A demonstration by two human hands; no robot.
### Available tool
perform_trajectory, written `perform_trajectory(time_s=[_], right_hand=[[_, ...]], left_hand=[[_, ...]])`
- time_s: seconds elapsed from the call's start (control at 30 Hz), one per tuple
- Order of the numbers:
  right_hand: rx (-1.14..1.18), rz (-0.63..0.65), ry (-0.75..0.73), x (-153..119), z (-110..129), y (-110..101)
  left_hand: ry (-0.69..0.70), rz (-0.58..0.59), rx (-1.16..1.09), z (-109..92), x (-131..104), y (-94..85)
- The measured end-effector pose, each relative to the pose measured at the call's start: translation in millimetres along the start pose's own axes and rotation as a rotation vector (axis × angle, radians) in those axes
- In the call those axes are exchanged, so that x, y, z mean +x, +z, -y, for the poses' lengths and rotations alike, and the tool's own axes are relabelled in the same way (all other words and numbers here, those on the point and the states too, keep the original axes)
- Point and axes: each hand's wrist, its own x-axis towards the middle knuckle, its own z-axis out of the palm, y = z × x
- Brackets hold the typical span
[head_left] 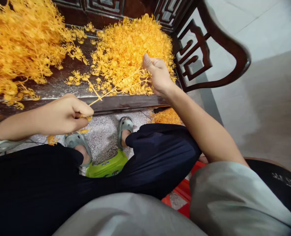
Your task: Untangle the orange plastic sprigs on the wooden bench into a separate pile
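Observation:
A branched yellow plastic stem (99,98) stretches between my two hands above the front edge of a dark wooden bench (125,102). My left hand (66,114) is closed on the stem's lower end. At the other end, my right hand (157,73) pinches the thin branches, thumb up, in front of a heap of small yellow pieces (130,46). A larger heap of yellow branched pieces (22,42) lies at the left of the bench. Between the heaps, a few small yellow clusters (77,78) are scattered.
The bench's curved wooden armrest (234,55) rises at the right. Below, more yellow pieces (166,116) lie on the speckled floor (103,134). A green packet (108,165) is between my feet, and a red stool (183,191) shows beneath me.

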Motion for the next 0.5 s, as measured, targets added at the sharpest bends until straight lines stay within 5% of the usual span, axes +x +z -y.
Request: perform_trajectory(time_s=[0.3,0.5], right_hand=[[-0.137,-0.174,-0.047,10,-4,-2],[-0.128,-0.213,-0.155,15,-8,-9]], left_hand=[[-0.226,-0.032,-0.371,-17,11,12.9],[-0.22,-0.068,-0.514,-28,15,11.6]])
